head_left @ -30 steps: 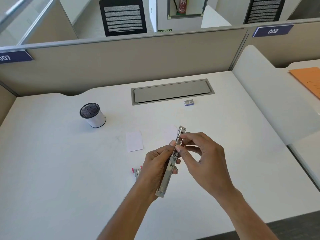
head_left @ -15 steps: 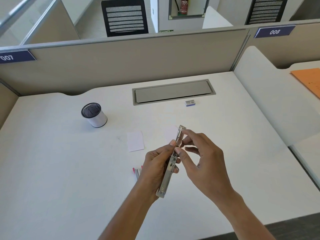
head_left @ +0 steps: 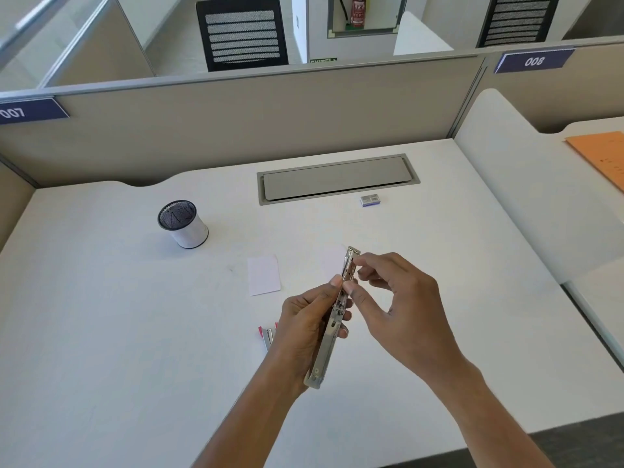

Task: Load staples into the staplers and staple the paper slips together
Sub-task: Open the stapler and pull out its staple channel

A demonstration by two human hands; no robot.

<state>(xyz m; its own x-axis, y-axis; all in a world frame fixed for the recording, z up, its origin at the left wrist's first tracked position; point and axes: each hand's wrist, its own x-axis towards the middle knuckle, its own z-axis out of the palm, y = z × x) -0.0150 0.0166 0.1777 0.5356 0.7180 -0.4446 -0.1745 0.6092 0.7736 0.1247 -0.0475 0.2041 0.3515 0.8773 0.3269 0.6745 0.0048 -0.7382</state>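
My left hand [head_left: 304, 329] grips an opened metal stapler [head_left: 329, 346] above the desk, its staple channel facing up. My right hand [head_left: 398, 305] pinches at the channel near the stapler's far end with thumb and forefinger; whether a staple strip is between them is too small to tell. A second stapler with pink ends [head_left: 266, 334] lies on the desk, partly hidden behind my left hand. Two white paper slips lie flat, one [head_left: 264, 274] to the left and one [head_left: 332, 260] just beyond the stapler tip. A small staple box [head_left: 370, 200] sits further back.
A mesh pen cup [head_left: 184, 224] stands at the left rear of the white desk [head_left: 101, 332]. A grey cable hatch [head_left: 337, 179] is set into the back. A beige partition [head_left: 236, 109] closes the rear; an orange folder [head_left: 604, 157] lies on the neighbouring desk.
My right hand's fingers have shifted slightly along the stapler's channel toward its far end. The left hand keeps the stapler in the same place.
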